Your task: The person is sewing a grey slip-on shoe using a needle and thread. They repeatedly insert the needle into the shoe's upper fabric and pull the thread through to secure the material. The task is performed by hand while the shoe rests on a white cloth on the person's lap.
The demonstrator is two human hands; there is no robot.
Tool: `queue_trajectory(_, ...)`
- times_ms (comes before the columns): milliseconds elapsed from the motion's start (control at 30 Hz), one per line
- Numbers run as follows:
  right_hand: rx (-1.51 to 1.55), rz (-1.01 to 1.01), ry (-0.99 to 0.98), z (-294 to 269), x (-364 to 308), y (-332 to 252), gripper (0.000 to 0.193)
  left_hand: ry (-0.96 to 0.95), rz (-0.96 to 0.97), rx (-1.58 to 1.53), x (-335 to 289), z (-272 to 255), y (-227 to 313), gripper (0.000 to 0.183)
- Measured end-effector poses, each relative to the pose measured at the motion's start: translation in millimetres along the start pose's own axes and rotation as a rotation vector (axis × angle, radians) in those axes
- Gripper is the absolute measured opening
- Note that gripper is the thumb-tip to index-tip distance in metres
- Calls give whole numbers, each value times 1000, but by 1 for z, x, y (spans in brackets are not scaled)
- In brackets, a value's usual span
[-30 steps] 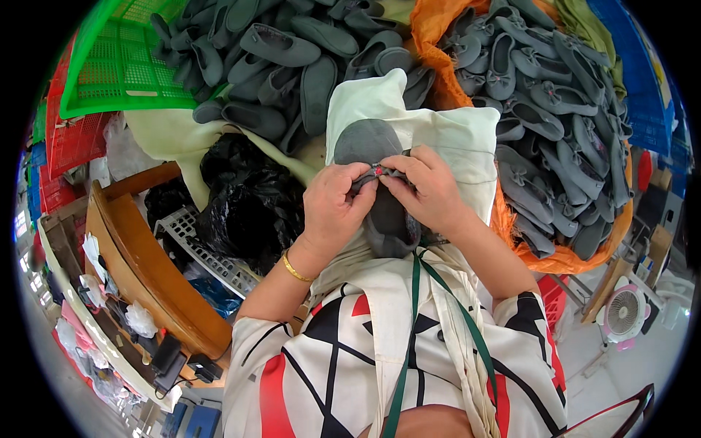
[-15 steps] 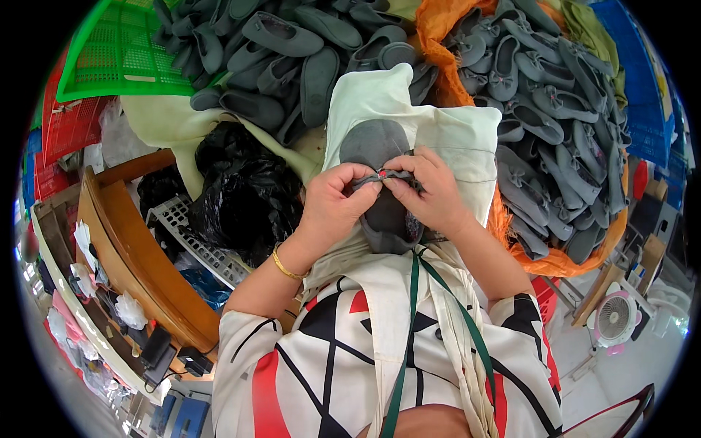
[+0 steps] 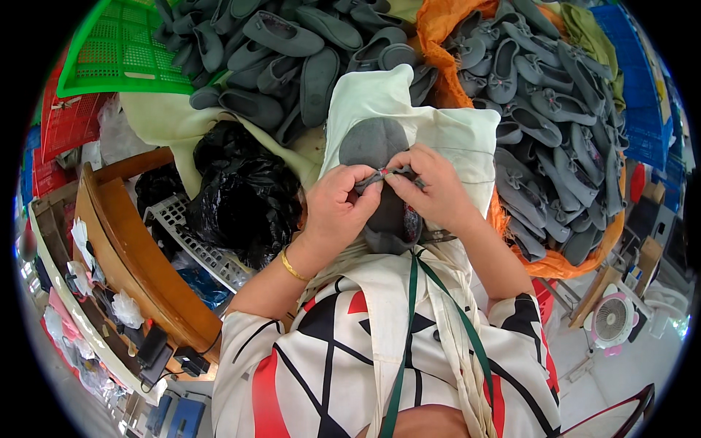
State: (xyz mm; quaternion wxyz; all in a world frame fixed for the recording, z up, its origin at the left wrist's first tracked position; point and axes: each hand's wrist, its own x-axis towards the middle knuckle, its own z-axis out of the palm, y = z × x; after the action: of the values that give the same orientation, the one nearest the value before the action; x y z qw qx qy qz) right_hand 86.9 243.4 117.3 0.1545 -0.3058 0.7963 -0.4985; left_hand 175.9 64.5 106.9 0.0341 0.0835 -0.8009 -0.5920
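Grey felt-like slippers are seen throughout the head view. A grey slipper [image 3: 376,179] is laid sole-up on a cream cloth [image 3: 445,135] over the lap, directly in front of the torso. A small dark bow [image 3: 385,175] is pinched above the slipper between the fingers of the left hand [image 3: 337,208] and the fingers of the right hand [image 3: 427,191]; both sets of fingertips are pressed together on it, thumbs against forefingers. A gold bangle [image 3: 292,266] is worn on the left wrist.

Containers: an orange sack [image 3: 467,80] at the upper right is filled with grey slippers bearing bows [image 3: 544,109]. A second heap of plain grey slippers [image 3: 292,58] is piled at the upper centre on pale fabric. A green plastic crate [image 3: 120,55] is tilted at the upper left, its contents not visible. A black plastic bag [image 3: 244,193] is set beside a white perforated tray [image 3: 193,237].

The slipper's heel end is hidden behind the hands. Items along the wooden shelf [image 3: 128,248] at the left are too small to identify.
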Motion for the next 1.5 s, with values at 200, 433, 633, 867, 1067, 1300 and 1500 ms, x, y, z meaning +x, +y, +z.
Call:
queue_trajectory(200,-3,-22,61,7,-8,3,20,-98,-256,-344,-1,-2,-4,11)
queue_trajectory(433,-106,-43,31,7,-4,2,20,-191,-355,-441,2,-9,-6,12)
queue_trajectory(633,-78,233,-57,-2,-3,-24,20,-166,-305,-395,9,-10,-1,12)
queue_trajectory(867,-453,57,-23,-22,-25,-16,13,-210,-365,-412,22,-18,12,14)
queue_trajectory(1067,-355,108,439,-29,-6,3,15,-223,-269,-277,32,-16,11,18)
queue_trajectory(1300,1678,581,646,1,20,-30,38,-300,126,400,48,-20,15,27)
queue_trajectory(1500,1922,559,561,-1,-7,-4,39,-382,455,782,62,-23,20,32)
